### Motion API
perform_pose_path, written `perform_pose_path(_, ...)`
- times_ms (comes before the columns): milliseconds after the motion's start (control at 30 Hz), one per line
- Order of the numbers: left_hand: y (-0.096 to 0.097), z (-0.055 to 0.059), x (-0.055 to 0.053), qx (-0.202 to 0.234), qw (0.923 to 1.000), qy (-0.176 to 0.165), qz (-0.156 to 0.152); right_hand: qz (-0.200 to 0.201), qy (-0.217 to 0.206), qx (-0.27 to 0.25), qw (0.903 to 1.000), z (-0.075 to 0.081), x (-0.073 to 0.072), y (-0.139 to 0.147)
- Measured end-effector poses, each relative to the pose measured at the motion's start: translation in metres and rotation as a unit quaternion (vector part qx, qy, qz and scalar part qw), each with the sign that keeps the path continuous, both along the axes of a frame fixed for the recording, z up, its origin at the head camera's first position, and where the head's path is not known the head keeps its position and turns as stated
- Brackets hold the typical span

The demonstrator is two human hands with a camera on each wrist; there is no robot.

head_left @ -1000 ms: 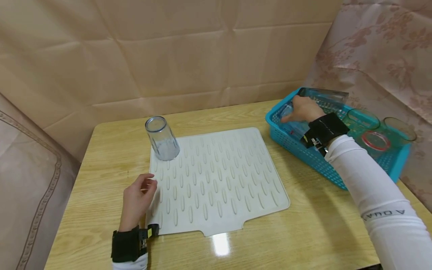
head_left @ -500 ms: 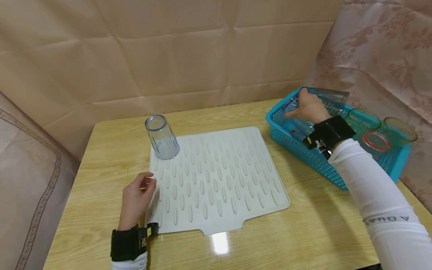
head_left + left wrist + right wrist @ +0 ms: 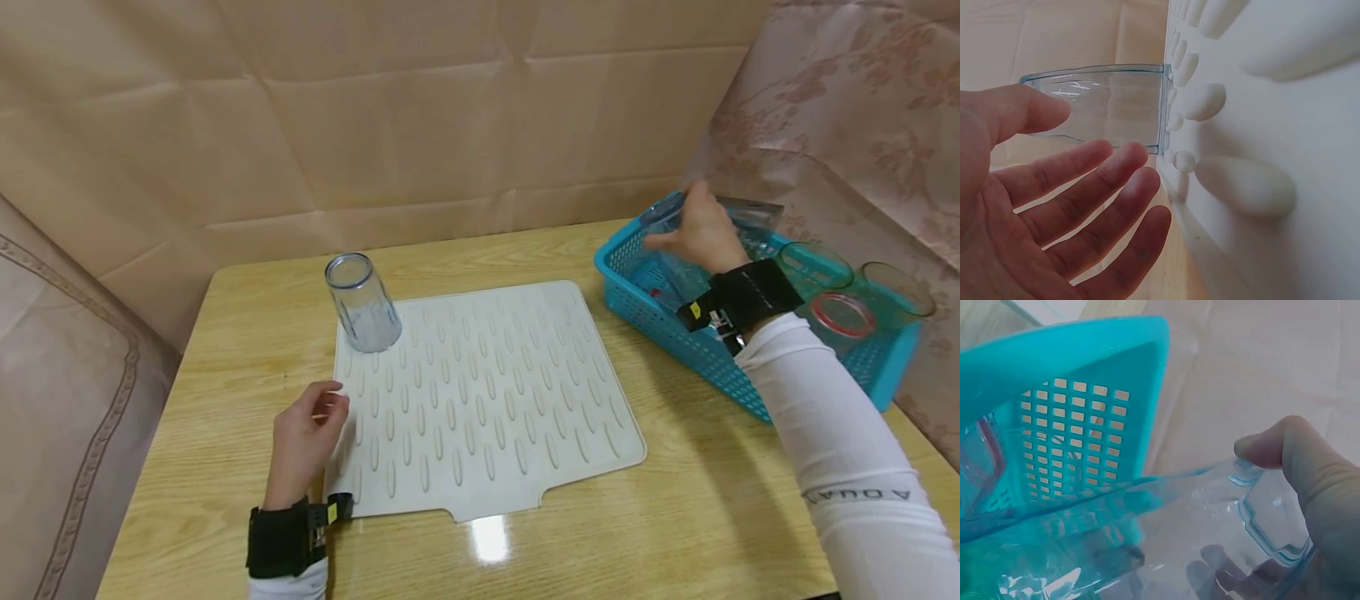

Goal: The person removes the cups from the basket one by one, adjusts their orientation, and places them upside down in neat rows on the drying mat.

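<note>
My right hand (image 3: 708,233) is over the far end of a blue plastic basket (image 3: 671,329). It grips a clear, bluish drinking glass (image 3: 1166,519) near its faceted base, thumb on one side and fingers seen through the wall on the other. The glass lies tilted, its other end down toward the basket. On the left edge of the white ridged mat (image 3: 487,400) rests my left hand (image 3: 307,433), fingers loosely bent and holding nothing. Another clear glass (image 3: 363,304) stands at the mat's back left corner, wider end down, beyond the left fingertips in the left wrist view.
Several more glass items fill the basket, among them a greenish glass (image 3: 813,265), a brownish-rimmed glass (image 3: 897,287) and a piece with a red ring (image 3: 842,314). The wooden table (image 3: 247,333) meets a beige cloth (image 3: 420,142) at the back.
My right hand has risen a little and moved slightly right and back, lifting the bluish glass up toward the basket's far rim. My left hand and the standing glass stay in place.
</note>
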State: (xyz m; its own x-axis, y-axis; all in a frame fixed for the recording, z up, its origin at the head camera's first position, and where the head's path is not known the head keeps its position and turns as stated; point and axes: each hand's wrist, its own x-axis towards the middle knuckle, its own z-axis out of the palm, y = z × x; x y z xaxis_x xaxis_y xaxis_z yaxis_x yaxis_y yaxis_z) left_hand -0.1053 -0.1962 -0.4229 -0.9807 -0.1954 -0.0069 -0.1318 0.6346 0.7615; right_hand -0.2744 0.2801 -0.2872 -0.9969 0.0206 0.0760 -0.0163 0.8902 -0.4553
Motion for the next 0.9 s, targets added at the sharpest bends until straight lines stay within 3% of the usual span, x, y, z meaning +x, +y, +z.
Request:
perform_pose_path(133, 0.0, -0.001, 0.001, -0.002, 1.0, 0.003, 0.0, -0.019, 0.012, -0.015, 0.9996, 0.003, 0.002, 0.0)
perform_pose_path(400, 0.001, -0.002, 0.003, -0.002, 1.0, 0.005, 0.002, -0.011, 0.072, -0.052, 0.996, 0.01, 0.003, -0.001)
perform_pose_path(900, 0.003, -0.004, 0.002, -0.004, 0.9999, 0.017, -0.003, -0.039, 0.117, -0.09, 0.9882, 0.018, 0.003, -0.004)
